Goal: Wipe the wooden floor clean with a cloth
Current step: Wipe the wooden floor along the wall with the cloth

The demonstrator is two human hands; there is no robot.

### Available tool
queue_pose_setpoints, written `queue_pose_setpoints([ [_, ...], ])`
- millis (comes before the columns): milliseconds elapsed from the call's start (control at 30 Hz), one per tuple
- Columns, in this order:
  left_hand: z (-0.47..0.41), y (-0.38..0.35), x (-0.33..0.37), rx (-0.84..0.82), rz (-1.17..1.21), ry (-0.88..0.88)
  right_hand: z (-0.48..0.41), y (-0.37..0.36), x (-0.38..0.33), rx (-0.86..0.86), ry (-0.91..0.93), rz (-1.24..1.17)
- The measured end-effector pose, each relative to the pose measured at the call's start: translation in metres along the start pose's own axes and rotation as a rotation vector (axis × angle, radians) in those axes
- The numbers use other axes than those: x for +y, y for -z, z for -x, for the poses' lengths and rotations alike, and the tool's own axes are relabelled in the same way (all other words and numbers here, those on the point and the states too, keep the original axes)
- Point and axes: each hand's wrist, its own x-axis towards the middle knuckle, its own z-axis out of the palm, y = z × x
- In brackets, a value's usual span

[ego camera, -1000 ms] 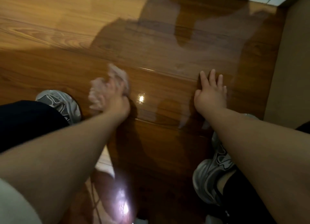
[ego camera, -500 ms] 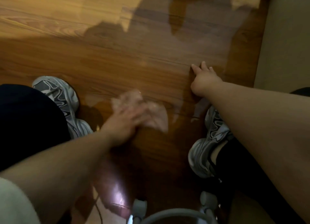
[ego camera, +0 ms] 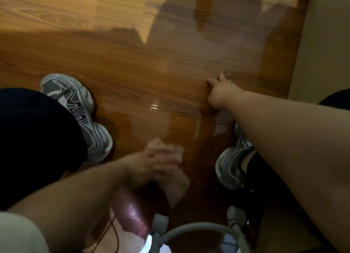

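Broadly, the glossy brown wooden plank floor (ego camera: 132,67) is judged hard and slick, with a wet sheen near the feet, so steady downward pressure is called for. The pale pink crumpled cloth (ego camera: 178,190) is seen on the boards low in the middle, between the grey-and-white trainers (ego camera: 75,108), under the left hand (ego camera: 155,163). It is judged light, soft and limp, probably damp. It is better bunched under the palm than pinched at an edge. The left hand is motion-blurred, so flat or curled fingers cannot be told; contact with the cloth is plain. The right hand (ego camera: 221,93) is propped on bare floor, well apart from the cloth, fingers (ego camera: 221,78) extended, tips touching wood, nothing held.
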Motion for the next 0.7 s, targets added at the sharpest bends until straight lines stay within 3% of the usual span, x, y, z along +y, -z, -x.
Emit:
queue_pose_setpoints([
  [67,0.016,0.013,-0.033,0.116,0.134,0.475,0.002,0.001,-0.001,-0.002,0.002,0.0],
  [167,0.042,0.033,-0.083,0.253,0.586,1.148,0.004,0.005,-0.004,0.003,0.001,0.006],
  [267,0.052,0.045,-0.106,0.161,0.856,1.375,0.006,0.008,-0.008,0.004,-0.004,0.039],
  [333,0.048,0.041,-0.1,0.14,0.845,1.338,0.005,0.009,-0.011,0.001,-0.01,0.041],
  [400,0.04,0.028,-0.075,0.207,0.68,1.166,0.004,0.008,-0.014,0.006,-0.018,0.037],
  [433,0.033,0.02,-0.056,0.273,0.513,0.981,0.004,0.007,-0.016,0.011,-0.019,0.034],
  [500,0.016,0.007,-0.019,0.275,0.15,0.4,0.007,0.005,-0.018,0.014,-0.019,0.025],
  [567,-0.004,0.002,0.001,-0.01,-0.026,-0.093,0.009,0.005,-0.017,0.016,-0.017,0.015],
  [633,-0.01,0.001,0.002,-0.017,-0.002,-0.142,0.012,0.006,-0.014,0.009,0.006,-0.011],
  [700,-0.003,0.001,-0.005,0.18,0.037,0.136,0.011,0.005,-0.01,0.014,0.027,-0.037],
])
